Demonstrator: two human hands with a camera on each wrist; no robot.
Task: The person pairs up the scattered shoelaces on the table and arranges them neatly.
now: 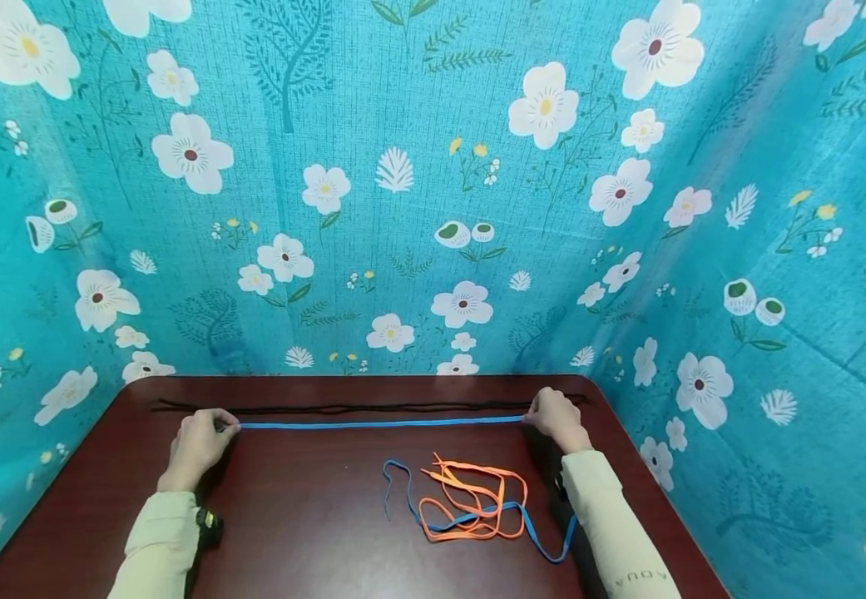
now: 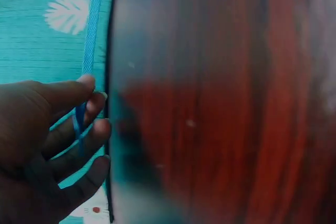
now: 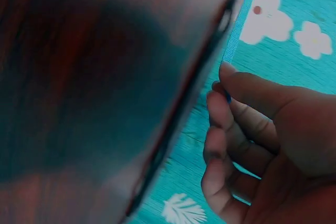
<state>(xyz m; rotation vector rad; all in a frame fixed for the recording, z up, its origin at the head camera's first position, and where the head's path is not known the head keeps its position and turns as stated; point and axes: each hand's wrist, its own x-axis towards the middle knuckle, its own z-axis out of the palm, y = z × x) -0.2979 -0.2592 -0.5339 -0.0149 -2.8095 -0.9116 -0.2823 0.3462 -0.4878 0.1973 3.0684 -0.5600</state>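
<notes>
A flat blue shoelace (image 1: 380, 424) is stretched straight from side to side above the dark table. My left hand (image 1: 200, 443) pinches it at the left between thumb and fingers, and a short end (image 2: 80, 121) hangs past the fingers in the left wrist view. At the right, my right hand (image 1: 555, 416) pinches it between thumb and forefinger (image 3: 227, 74). A loose blue length curves out beside the right sleeve and winds through a tangle of orange shoelaces (image 1: 477, 507); the sleeve hides whether it joins the stretched part.
Black laces (image 1: 373, 408) lie almost straight along the far part of the brown table (image 1: 313, 507), just behind the blue one. A teal flowered cloth (image 1: 388, 274) hangs behind the table and at both sides.
</notes>
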